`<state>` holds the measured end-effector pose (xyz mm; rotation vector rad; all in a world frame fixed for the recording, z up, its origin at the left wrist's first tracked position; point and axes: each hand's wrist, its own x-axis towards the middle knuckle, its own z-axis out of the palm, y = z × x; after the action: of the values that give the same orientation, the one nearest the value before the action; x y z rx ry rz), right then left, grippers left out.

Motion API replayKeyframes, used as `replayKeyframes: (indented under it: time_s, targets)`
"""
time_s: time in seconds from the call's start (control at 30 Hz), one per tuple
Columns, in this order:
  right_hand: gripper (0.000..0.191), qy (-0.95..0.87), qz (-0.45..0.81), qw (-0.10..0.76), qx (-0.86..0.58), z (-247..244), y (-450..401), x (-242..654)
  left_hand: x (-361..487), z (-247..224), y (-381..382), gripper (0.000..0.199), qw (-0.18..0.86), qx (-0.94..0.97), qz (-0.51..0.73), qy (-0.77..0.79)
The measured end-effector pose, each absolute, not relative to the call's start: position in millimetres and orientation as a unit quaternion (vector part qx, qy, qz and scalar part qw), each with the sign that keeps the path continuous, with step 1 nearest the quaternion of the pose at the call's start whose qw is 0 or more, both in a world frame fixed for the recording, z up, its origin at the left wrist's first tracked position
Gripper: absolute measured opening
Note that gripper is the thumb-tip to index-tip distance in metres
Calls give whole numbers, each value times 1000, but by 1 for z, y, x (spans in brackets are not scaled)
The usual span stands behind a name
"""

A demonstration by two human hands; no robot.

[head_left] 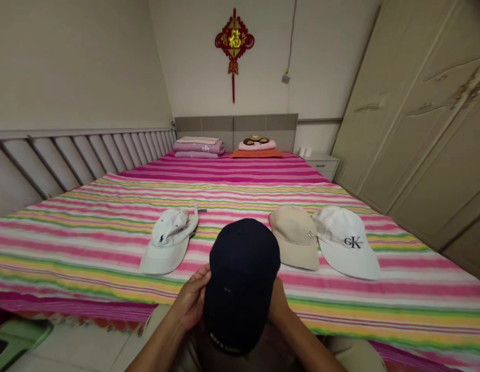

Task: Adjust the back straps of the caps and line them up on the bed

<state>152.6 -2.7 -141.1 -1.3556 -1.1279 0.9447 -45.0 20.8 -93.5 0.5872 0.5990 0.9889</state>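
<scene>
My left hand (196, 295) is closed on the left edge of a dark navy cap (244, 258), the thumb pressed along its side. My right hand (279, 302) is against the cap's opposite edge; its fingers are hidden behind the cap, so I cannot tell how they are closed. The cap is between my two hands, over the near edge of the bed, its crown away from me and its brim towards me, with small pale lettering along the brim's edge.

Beyond my left hand, a white cap with a dark emblem (166, 243) lies on the striped cover (232, 194), its strap sticking up at the back. On my right lie a beige cap (294, 232) and, just beside it, a white cap with large letters (346, 240); all three brims face me.

Farther off, folded purple bedding (199, 148) and a pink bundle (257, 146) rest before the headboard (259, 126). A red ornament (234, 39) hangs on the wall above.
</scene>
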Motion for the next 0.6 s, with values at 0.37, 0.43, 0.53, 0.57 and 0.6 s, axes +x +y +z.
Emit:
replayKeyframes:
  time_s: [0.37,0.43,0.53,0.57,0.6]
  targets:
    - [35,-344,532,607,-480,-140,9,162,1,-99,106,25,754,231,548,279]
    - [31,-306,539,628,-470,-138,21,167,12,-102,118,22,753,233,551,274]
    - [33,-254,533,665,-457,-135,37,175,28,-105,135,20,752,238,550,274]
    - [40,-239,528,677,-453,-134,43,177,33,-106,141,20,752,240,549,276]
    - [45,-225,523,688,-450,-134,48,178,38,-106,148,20,751,241,547,279]
